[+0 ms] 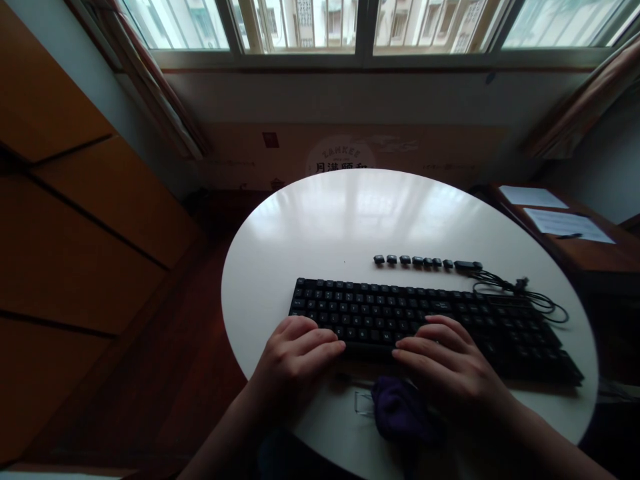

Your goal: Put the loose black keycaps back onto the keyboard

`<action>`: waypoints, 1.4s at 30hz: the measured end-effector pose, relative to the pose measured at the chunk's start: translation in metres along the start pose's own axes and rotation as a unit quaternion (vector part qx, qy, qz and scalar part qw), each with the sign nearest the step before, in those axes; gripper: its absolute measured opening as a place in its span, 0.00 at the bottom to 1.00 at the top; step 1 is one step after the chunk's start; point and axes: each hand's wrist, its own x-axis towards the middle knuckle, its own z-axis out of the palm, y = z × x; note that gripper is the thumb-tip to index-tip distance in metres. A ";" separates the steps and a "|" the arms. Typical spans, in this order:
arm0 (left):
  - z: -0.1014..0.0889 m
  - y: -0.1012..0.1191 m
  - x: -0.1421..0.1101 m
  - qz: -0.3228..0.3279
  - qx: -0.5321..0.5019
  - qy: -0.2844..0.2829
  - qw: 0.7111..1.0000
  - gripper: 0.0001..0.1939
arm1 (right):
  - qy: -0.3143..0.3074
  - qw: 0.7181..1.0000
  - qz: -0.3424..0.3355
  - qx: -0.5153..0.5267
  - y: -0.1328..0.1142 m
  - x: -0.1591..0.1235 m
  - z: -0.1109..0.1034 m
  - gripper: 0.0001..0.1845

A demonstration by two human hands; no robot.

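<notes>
A black keyboard (370,310) lies at a slight slant on the round white table (300,233). My left hand (295,350) is at its front left corner, fingers bent together and the thumb lying along the front edge. Further right, my right hand (450,360) is closed over the front edge with its fingers pointing left across the lower keys. The undersides of both hands are hidden. Behind the keyboard stands a row of several loose black keycaps (417,261), with a longer keycap (466,266) at its right end.
A coiled black cable (520,290) lies by the keyboard's far right corner. Near the front edge are a purple cloth-like item (400,410), a small wire piece (363,403) and a thin dark tool (350,379). Papers (570,225) rest on a brown side table.
</notes>
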 end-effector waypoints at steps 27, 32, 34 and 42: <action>0.006 -0.002 -0.001 0.000 -0.004 0.024 1.000 0.11 | 0.000 0.997 0.047 0.057 0.007 -0.004 -0.001 0.13; 0.005 -0.003 0.000 0.002 -0.009 0.024 1.000 0.10 | -0.001 0.997 0.045 0.063 0.009 -0.004 0.000 0.14; 0.004 -0.003 0.000 0.000 -0.016 0.023 1.000 0.10 | -0.001 0.997 0.045 0.058 0.009 -0.004 0.000 0.14; 0.006 -0.005 -0.002 -0.017 -0.027 0.013 0.999 0.10 | -0.006 0.998 0.038 0.054 0.005 -0.001 -0.003 0.14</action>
